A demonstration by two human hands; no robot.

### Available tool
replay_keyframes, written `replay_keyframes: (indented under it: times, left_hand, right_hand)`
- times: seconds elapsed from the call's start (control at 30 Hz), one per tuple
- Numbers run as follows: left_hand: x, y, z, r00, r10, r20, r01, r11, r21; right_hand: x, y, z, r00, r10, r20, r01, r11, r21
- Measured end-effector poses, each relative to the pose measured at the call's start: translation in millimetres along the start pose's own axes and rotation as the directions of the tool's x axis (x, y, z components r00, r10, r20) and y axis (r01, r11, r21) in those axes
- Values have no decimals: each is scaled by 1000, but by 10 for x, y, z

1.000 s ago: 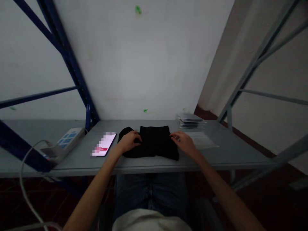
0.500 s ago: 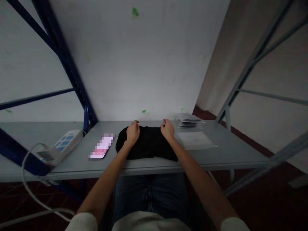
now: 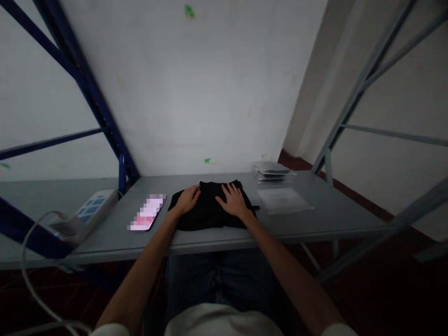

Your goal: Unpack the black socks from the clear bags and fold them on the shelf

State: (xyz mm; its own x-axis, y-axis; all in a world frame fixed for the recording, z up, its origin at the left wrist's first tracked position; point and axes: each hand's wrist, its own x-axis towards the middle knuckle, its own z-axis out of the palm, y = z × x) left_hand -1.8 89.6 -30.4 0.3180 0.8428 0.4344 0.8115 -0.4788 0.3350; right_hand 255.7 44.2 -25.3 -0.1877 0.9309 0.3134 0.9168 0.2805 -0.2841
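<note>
A black piece of folded cloth (image 3: 209, 217), perhaps a garment, lies on the grey tabletop (image 3: 336, 212) right in front of me. My left hand (image 3: 188, 199) rests on its left part with the fingers stretched forward, a little bent at the tips. On the right part, my right hand (image 3: 234, 200) lies flat with its fingers spread. Neither hand grips the cloth. A small dark strip sticks out from the cloth's right side.
To the left lies a phone (image 3: 149, 212) with a lit, blurred screen. Beyond it is a white power strip (image 3: 96, 205) with a cable. At right are a flat translucent plastic bag (image 3: 285, 200) and a stack of flat packets (image 3: 273, 172). Blue metal posts (image 3: 101, 112) stand left.
Both hands have gone from pinching near the cloth's far edge to lying on top of it. The far edge now shows a squarer outline, and the dark strip shows at right.
</note>
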Motion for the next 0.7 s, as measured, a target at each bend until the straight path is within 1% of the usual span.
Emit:
replay_keyframes:
  times: [0.07, 0.17, 0.27, 0.37, 0.43, 0.5, 0.53, 0.6, 0.63, 0.7]
  left_hand:
    - [-13, -24, 17, 1000, 0, 17, 0, 1000, 12]
    - [-37, -32, 8, 1000, -1, 30, 0, 1000, 25]
    - [-52, 31, -55, 999, 33, -9, -32, 999, 43]
    - [-67, 213, -146, 991, 104, -83, -98, 993, 65]
    - [-92, 396, -192, 983, 161, -84, -157, 986, 57]
    - [-137, 595, -209, 974, 220, -59, -218, 975, 44]
    - [-168, 687, -206, 970, 238, -47, -236, 971, 48]
    - [-249, 833, -184, 974, 228, -16, -226, 972, 71]
    - [-299, 881, -168, 980, 199, 7, -199, 976, 87]
    - [-412, 929, -136, 994, 95, 50, -101, 986, 131]
  right_hand:
    - [-12, 65, -8, 1000, 17, 25, -16, 1000, -14]
    - [-18, 141, -15, 999, 33, 16, -33, 999, -36]
    - [-29, 161, -46, 999, 26, -29, -27, 999, -47]
    - [-70, 96, -130, 990, -47, -136, 40, 997, -59]
    - [-123, 8, -195, 970, -107, -218, 101, 994, -42]
    - [-194, -91, -240, 959, -136, -249, 144, 989, 14]
    - [-235, -135, -251, 962, -139, -235, 154, 987, 49]
    - [-326, -189, -255, 977, -140, -161, 157, 983, 100]
    - [-377, -194, -251, 984, -135, -117, 148, 983, 108]
    - [-482, -160, -245, 992, -117, -37, 120, 989, 90]
